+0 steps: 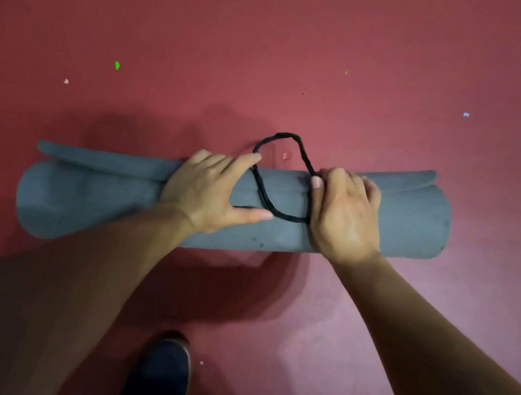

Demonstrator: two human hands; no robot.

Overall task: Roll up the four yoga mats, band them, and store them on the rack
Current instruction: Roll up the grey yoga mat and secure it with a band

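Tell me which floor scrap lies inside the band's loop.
The pink scrap just beyond the mat, ringed by the band; green scrap and blue scrap lie far outside.

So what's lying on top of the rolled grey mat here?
The left hand and right hand rest on the grey mat, with a black band looped across it between them. The right hand covers part of the band, so its grip there cannot be seen.

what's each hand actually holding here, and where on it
The right hand pinches the black band at its right-hand side, against the rolled mat. The left hand only presses flat on the roll, near its middle.
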